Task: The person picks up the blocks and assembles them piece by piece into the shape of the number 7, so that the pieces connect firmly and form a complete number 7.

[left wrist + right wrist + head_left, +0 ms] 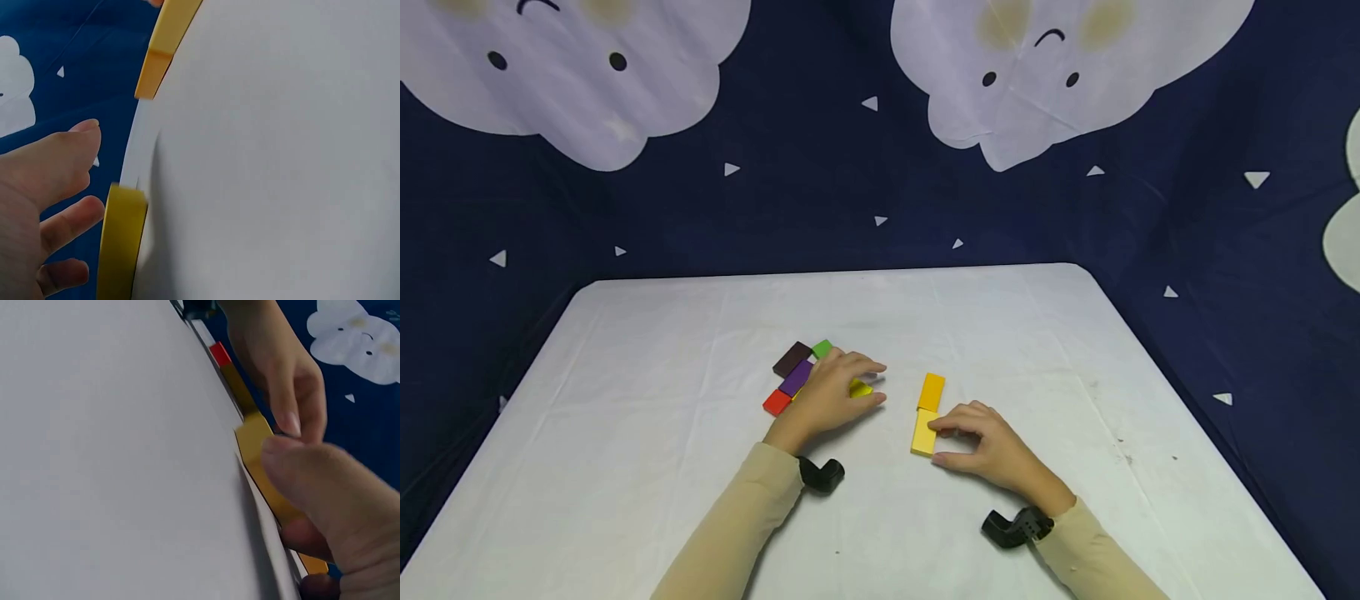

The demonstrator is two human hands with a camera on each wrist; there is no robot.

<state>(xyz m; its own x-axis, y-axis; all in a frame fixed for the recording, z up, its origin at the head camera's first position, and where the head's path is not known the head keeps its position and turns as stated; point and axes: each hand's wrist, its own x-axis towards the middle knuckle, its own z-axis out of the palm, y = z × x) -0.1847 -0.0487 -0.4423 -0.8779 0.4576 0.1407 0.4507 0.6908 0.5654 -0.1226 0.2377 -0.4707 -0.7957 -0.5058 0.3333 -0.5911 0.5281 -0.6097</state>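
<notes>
My right hand (pixel 992 450) pinches a light yellow block (pixel 922 433) between thumb and fingers; in the right wrist view the thumb lies against one end of this block (pixel 259 450). An orange-yellow block (pixel 932 390) lies end to end with it on the far side. Over a group of coloured blocks hovers my left hand (pixel 831 392), its fingers loosely extended. A yellow block (pixel 860 388) shows under its fingers, beside a purple block (pixel 796 378), a dark brown block (pixel 791 359), a red block (pixel 777 402) and a green block (pixel 822 348). The hand hides part of the group.
The blocks lie on a white-covered table (pixel 700 500) with rounded far corners. Behind it hangs a dark blue cloth (pixel 805 225) printed with clouds and small triangles. Each wrist wears a black camera mount, one on the left (pixel 822 476) and one on the right (pixel 1017 528).
</notes>
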